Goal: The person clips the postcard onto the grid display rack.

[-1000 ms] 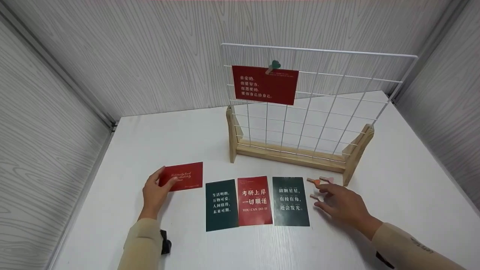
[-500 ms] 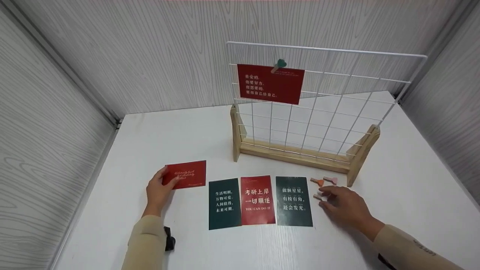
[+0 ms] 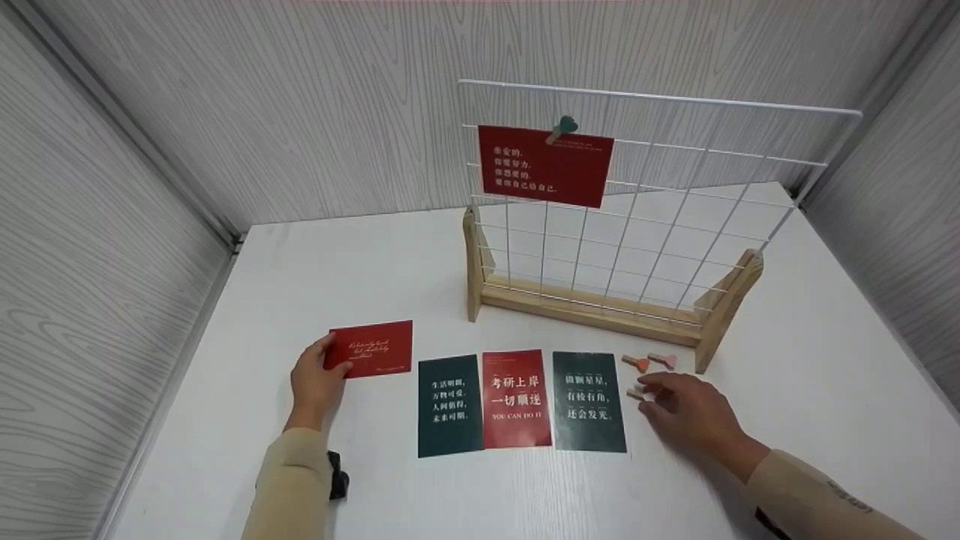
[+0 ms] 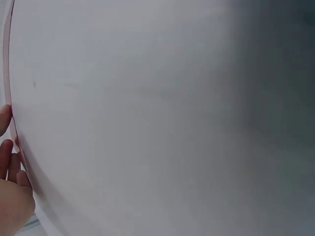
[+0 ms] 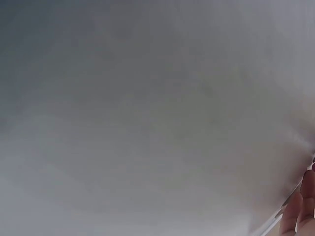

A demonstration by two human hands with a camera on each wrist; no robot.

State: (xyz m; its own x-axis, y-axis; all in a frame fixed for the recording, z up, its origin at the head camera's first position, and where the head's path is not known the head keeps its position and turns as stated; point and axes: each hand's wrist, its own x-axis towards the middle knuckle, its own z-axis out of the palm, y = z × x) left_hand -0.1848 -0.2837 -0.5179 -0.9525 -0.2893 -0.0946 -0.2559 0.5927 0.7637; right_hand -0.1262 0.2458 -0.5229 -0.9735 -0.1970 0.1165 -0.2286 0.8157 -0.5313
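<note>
On the left, my left hand (image 3: 311, 382) grips the left end of a red card (image 3: 375, 349) with light script, thumb over its front and fingers at its edge. In the left wrist view, only part of that hand (image 4: 15, 196) shows at the left edge. To the right, thumb and forefinger of my right hand (image 3: 694, 412) pinch a small wooden clip (image 3: 634, 394); its head is hidden between them. An orange-headed clip (image 3: 637, 363) and a pink-headed clip (image 3: 663, 361) lie just beyond. The right wrist view catches only some fingers (image 5: 291, 214).
A dark green card (image 3: 450, 442), a red card (image 3: 517, 435) and another dark green card (image 3: 589, 439) lie in a row. Behind stands a white wire grid (image 3: 660, 187) on a wooden base (image 3: 589, 311). A green heart clip (image 3: 566, 125) fastens a red card (image 3: 577, 176) to it.
My right forefinger has drawn back from the orange-headed clip and closed with the thumb around the nearer wooden clip. The left hand keeps its hold on the red card. The head view has shifted slightly.
</note>
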